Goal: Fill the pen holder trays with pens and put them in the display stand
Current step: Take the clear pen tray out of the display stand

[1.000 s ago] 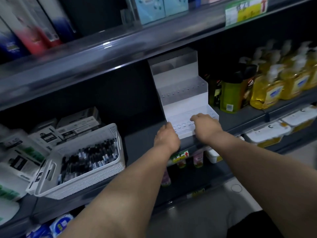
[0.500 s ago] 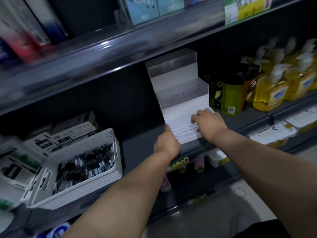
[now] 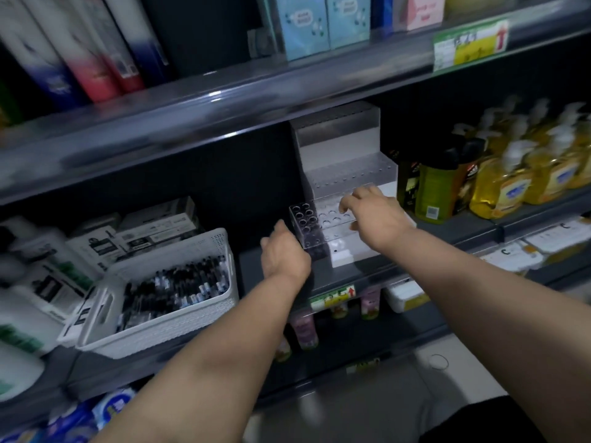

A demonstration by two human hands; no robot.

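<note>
The person's left forearm [image 3: 208, 346] and right forearm [image 3: 479, 298] are bare along their whole visible length, from the near edge of the view up to the wrists. Both are smooth and broaden toward the elbows. The left hand [image 3: 283, 254] is bare, its knuckles and thumb softly outlined in the dim light. The right hand [image 3: 374, 215] is bare as well, its fingers [image 3: 361, 192] blurred at the tips. In the near right corner, under the right forearm, is a patch of black cloth [image 3: 511, 420], part of a garment whose cut cannot be told.
</note>
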